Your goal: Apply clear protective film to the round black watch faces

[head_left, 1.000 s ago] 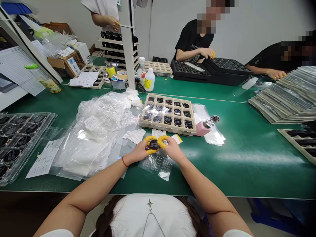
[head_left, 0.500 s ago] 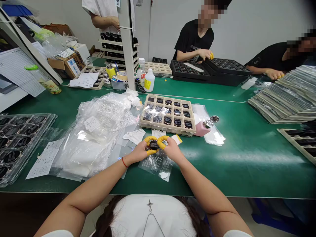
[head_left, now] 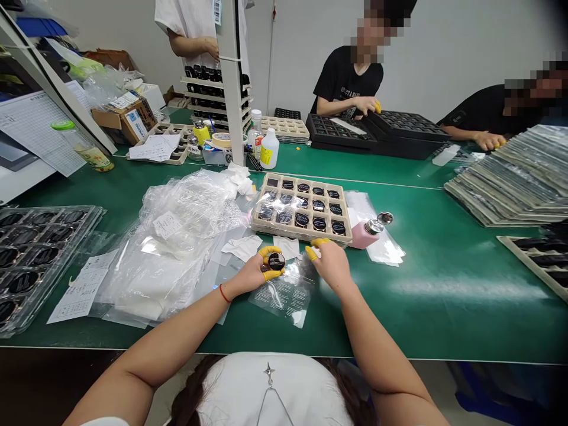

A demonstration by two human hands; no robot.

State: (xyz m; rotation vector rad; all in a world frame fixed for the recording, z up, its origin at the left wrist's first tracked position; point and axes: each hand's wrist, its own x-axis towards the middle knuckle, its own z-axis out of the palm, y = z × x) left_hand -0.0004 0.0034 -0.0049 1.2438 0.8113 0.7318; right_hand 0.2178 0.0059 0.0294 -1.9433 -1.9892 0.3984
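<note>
My left hand (head_left: 257,270), in yellow finger cots, grips a round black watch case (head_left: 277,261) by its edge, its face with pale print turned up. To the right, my right hand (head_left: 331,260), also in yellow finger cots, has its thumb and forefinger around a small white piece (head_left: 316,252), mostly hidden by the fingers. Under and between the hands lies a clear film sheet (head_left: 279,299) with printed text. Just beyond them a beige compartment tray (head_left: 304,232) holds several similar round black cases, partly under clear plastic. White wipes (head_left: 242,248) lie beside my left hand.
A pink pump bottle (head_left: 364,234) stands right of the tray. Heaped clear plastic bags (head_left: 177,248) lie left, with a clear tray (head_left: 48,266) of round cases beyond. A white post (head_left: 233,89) rises behind. Stacked sheets (head_left: 515,177) stand right. Co-workers (head_left: 350,83) sit across the table.
My right hand has left the watch case and moved right, onto the small white piece with a yellow edge. My left hand still holds the case in nearly the same place.
</note>
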